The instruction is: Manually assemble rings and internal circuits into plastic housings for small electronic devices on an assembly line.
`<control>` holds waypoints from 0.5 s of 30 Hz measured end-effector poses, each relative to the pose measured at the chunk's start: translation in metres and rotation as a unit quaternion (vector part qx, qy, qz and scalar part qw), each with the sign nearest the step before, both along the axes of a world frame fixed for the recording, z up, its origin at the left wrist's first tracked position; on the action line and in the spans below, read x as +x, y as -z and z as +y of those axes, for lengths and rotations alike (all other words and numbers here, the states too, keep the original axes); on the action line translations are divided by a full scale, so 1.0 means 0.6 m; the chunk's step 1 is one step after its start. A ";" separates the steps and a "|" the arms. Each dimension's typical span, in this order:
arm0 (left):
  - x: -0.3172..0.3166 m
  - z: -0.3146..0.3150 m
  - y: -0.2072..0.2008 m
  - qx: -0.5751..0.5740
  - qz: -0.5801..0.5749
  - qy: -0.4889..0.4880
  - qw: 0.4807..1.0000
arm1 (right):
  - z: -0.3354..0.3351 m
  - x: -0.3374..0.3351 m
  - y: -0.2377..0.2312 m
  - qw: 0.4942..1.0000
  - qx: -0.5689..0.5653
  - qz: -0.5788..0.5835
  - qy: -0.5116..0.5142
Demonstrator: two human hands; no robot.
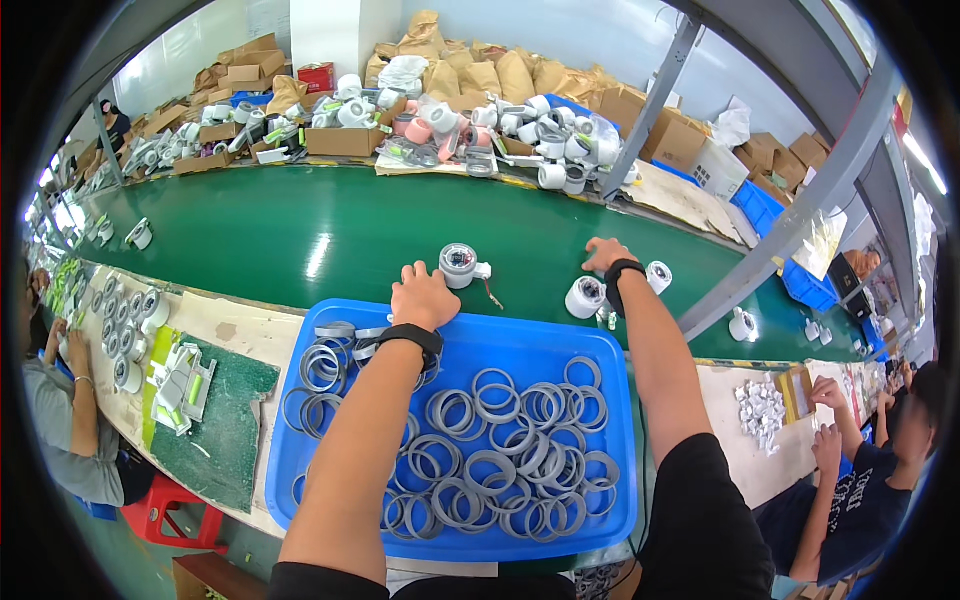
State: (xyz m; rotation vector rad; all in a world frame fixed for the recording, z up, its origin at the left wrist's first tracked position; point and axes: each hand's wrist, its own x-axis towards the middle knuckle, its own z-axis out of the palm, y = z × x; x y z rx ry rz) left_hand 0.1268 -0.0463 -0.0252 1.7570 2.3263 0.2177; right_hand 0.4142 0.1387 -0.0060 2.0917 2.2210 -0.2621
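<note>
- Centre of the frame: the person's left hand [424, 298], with a black band on its wrist, is at the far rim of a blue tray [490, 342]. Its fingers are bent and slightly apart; whether they pinch anything cannot be told.
- Just right of that hand, a white round device [459, 266] with a dark, open-looking face lies on a green conveyor belt [370, 235], a short wire trailing from it. Whether hand and device touch is unclear.
- Right of centre: the right hand [608, 258], also banded at the wrist, is over the belt, its fingers loosely bent and pointing left. Its palm is hidden, so its grip cannot be told.
- Near the right hand are two more round parts: a white round unit [585, 298] just below it in the frame, and a smaller white piece [658, 277] to its right.
- Lower centre: many grey rings [548, 457] lie loose and overlapping in the tray.
- Left edge: a co-worker in grey [75, 425] sits beside white parts and a red stool [175, 513].
- Right edge: a co-worker in a dark shirt [860, 520] sits near small white pieces [760, 412].
- Top: brown sacks [515, 76] and cartons [673, 138] are heaped beyond the belt.
</note>
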 end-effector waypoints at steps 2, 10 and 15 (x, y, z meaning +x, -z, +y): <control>0.024 0.009 -0.009 0.002 -0.002 0.004 1.000 | 0.033 0.063 -0.004 0.995 -0.064 -0.006 -0.073; 0.017 0.005 -0.008 0.035 -0.016 -0.003 0.999 | -0.006 0.036 -0.066 0.970 0.156 0.124 -0.138; -0.005 -0.012 -0.001 0.032 0.015 -0.028 0.999 | -0.111 -0.022 -0.150 0.965 0.043 0.117 -0.230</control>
